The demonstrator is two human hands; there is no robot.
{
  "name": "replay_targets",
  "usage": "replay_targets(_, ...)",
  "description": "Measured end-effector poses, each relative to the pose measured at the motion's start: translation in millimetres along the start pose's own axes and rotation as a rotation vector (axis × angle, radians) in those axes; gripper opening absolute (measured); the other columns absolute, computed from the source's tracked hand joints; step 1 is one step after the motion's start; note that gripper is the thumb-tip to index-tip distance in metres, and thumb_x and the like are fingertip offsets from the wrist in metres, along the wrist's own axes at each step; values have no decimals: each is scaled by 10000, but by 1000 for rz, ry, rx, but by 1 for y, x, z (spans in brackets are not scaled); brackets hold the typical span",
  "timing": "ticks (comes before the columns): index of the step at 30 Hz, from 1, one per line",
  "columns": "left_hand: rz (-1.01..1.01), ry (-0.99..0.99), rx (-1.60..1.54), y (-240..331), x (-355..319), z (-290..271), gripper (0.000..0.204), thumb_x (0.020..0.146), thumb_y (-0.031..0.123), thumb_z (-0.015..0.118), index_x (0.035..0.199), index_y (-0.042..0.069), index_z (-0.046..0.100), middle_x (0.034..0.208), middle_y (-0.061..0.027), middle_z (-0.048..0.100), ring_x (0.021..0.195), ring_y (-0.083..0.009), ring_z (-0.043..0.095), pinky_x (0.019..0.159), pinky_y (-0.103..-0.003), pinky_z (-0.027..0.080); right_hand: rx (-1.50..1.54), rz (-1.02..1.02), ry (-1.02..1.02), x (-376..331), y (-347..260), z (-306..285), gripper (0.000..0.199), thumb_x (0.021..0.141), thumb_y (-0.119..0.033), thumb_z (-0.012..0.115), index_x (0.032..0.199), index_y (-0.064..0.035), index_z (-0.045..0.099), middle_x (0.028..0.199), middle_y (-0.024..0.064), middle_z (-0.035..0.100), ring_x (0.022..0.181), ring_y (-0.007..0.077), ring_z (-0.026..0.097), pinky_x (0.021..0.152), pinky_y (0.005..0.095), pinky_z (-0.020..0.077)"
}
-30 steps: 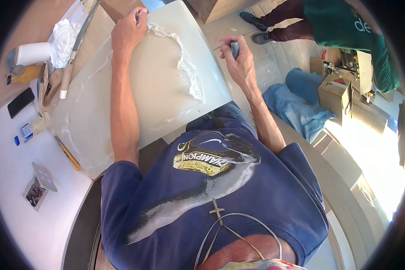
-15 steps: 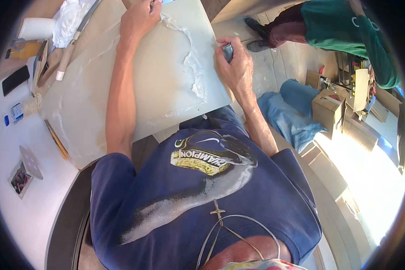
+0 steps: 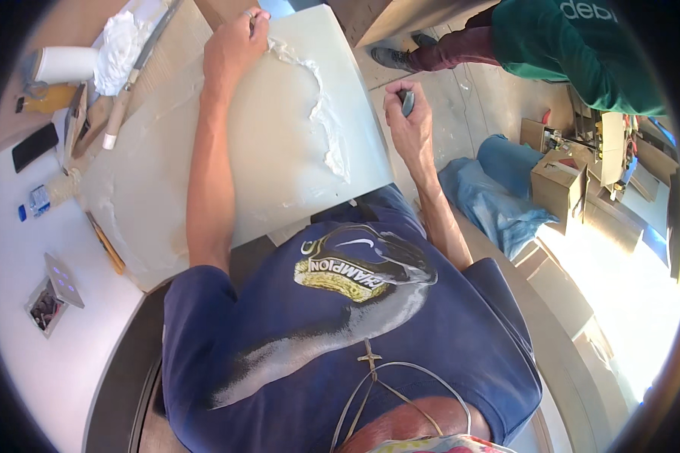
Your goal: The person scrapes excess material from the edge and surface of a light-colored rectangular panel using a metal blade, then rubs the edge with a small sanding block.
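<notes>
A pale, glossy panel (image 3: 272,132) lies in front of me, tilted across the view. Along its right part runs a whitish, crinkled ridge of paste or film (image 3: 323,102). Over the panel's far left side, my left hand (image 3: 234,49) is closed, fingertips pinched beside the ridge's upper end. What it pinches is too small to make out. Just off the panel's right edge, my right hand (image 3: 412,124) wraps around a small grey-green tool (image 3: 407,103). Only its rounded end shows; the rest is hidden in the fist.
Left of the panel lie a long-handled tool (image 3: 117,117), crumpled white plastic (image 3: 121,45), a white roll (image 3: 66,65), a black phone (image 3: 35,146) and a twine spool (image 3: 63,186). A person in green (image 3: 559,45) stands at far right, beyond blue sheeting (image 3: 491,200) and a cardboard box (image 3: 557,185).
My right hand has drawn away from the panel's right edge, with the tool still in it. My left hand stays near the ridge's upper end. The other person has shifted left.
</notes>
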State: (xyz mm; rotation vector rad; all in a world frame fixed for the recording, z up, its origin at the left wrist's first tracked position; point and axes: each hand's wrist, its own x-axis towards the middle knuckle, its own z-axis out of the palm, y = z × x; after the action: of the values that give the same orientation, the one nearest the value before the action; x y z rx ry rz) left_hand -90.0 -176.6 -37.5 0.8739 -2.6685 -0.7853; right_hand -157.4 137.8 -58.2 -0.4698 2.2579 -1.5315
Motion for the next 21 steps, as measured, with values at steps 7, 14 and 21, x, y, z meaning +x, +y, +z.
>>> replay_targets(7, 16, 34, 24, 0, -4, 0, 392, 1050, 411, 473, 1149, 129, 728, 793, -124, 733, 778, -342, 710, 747, -428, 533, -28, -85, -58, 11, -27, 27, 330, 918, -242, 776, 1147, -70, 612, 969, 113, 669, 853, 223, 636, 786, 370, 521)
replay_targets(14, -77, -12, 14, 15, -5, -7, 345, 1041, 375, 500, 1138, 144, 738, 851, -150, 753, 809, -384, 710, 741, -467, 542, 62, -257, -49, 124, -33, 76, 364, 947, -343, 740, 1172, -78, 632, 954, 111, 674, 916, 238, 647, 822, 372, 516)
replay_targets(21, -19, 80, -1, 21, -10, -8, 311, 1036, 361, 528, 1115, 146, 739, 812, -150, 741, 775, -378, 708, 721, -461, 541, 210, -68, -293, 184, -42, 62, 377, 1023, -361, 635, 1233, -49, 614, 1076, 74, 649, 1007, 211, 600, 910, 367, 489)
